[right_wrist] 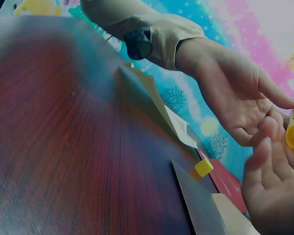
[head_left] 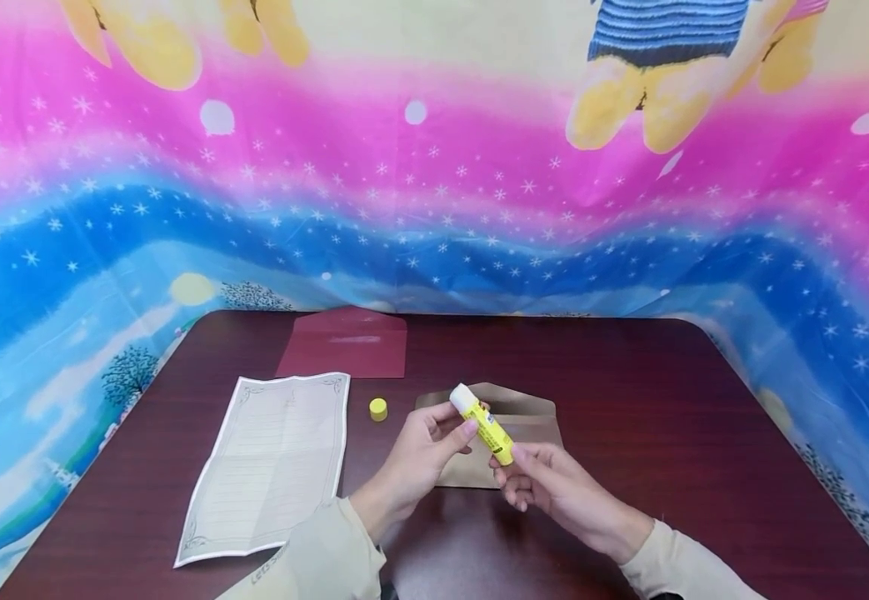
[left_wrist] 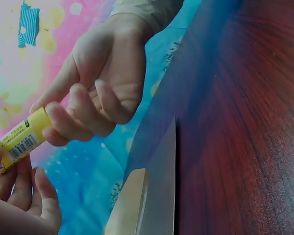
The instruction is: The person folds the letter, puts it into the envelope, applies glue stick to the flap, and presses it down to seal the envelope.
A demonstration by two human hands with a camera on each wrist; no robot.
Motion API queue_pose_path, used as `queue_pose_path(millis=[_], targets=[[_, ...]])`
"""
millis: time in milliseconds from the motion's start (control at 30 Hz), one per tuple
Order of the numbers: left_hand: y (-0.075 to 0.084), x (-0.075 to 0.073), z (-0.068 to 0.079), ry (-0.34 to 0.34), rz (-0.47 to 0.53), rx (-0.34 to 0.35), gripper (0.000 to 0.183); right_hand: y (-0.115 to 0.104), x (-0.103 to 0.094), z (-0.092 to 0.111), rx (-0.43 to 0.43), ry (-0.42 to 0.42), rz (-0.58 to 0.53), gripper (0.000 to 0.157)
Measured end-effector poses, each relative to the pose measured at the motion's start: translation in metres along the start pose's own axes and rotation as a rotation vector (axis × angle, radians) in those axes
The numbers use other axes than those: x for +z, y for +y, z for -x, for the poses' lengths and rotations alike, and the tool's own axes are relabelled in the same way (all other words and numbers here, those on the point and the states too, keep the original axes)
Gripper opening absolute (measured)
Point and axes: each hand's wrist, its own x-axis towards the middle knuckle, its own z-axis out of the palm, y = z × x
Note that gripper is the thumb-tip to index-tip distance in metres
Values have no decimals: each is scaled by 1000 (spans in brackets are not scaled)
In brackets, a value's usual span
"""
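Observation:
Between both hands, a yellow glue stick is held tilted, its white end up and to the left. My left hand pinches it near that white end with thumb and fingers. My right hand grips the lower yellow end, thumb on top; in the left wrist view a barcode shows on the glue stick. Beneath the hands lies a brown envelope with its flap opened away from me, partly hidden by them. The yellow cap stands on the table, left of the envelope.
A creased, bordered letter sheet lies at the left, beside my left sleeve. Behind it sits a red envelope with a pale streak on its flap. The dark wooden table meets a printed cloth backdrop at the far edge.

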Motion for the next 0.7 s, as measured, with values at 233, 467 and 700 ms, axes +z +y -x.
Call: queue_pose_path(millis=[233,467,700], targets=[[-2,5,2,108,-40,19,36,1,10,-5,-134,262,364,22],[-2,5,3,100,-29,27,37,-5,3,-3,58,22,30,41],[-5,8,2,61,-36,62,36,-3,7,-5,8,243,238,19]])
